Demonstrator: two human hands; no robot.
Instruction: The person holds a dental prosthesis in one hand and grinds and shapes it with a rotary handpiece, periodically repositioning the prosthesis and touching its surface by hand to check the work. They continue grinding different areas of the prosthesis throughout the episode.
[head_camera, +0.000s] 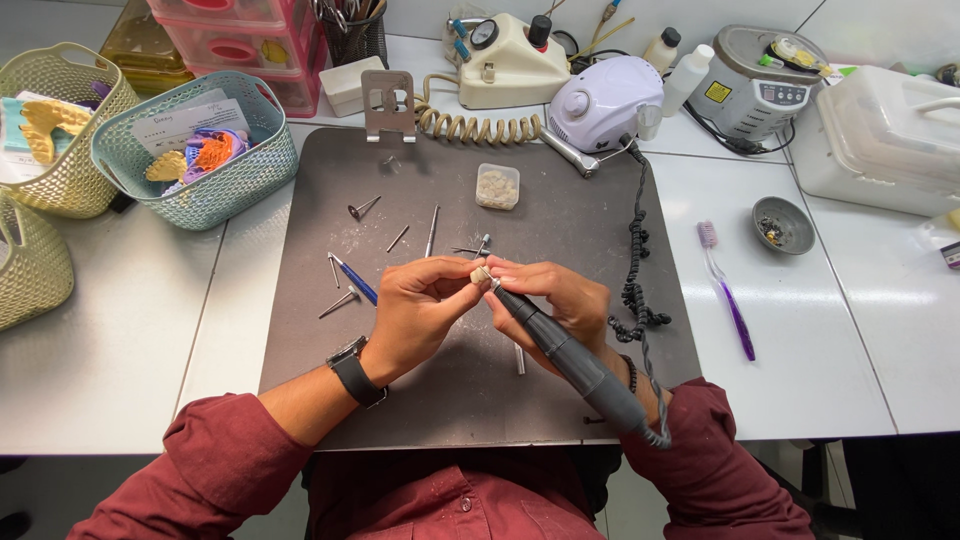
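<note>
Both hands are meeting over the middle of a dark mat (560, 230) lying on a white surface (840, 340). The left hand (420, 305) is pinching a small pale piece (481, 274) between thumb and fingertips, fingers clamped together on it, holding it just above the mat. The right hand (555, 300) is gripping a grey handpiece (570, 358) like a pen, fingers closed around its front end, the tip touching or just beside the piece; which one, I cannot tell. The handpiece body is running back over the right wrist, and a coiled black cord (634, 270) is trailing from it up the mat's right edge toward a white control unit (605, 100). Several loose burs (432, 230) and a blue-handled tool (355, 280) are lying scattered on the mat beyond the hands, with a small clear tub (497, 186) of pale bits further back. A purple toothbrush (728, 295) is resting on the surface to the right, well apart from the hands, near a small grey dish (785, 224). Teal basket (205, 150) and yellow basket (70, 130) are sitting at left, holding coloured casts. A black watch (357, 372) is showing on the left wrist; dark red sleeves (220, 465) are covering both forearms.
</note>
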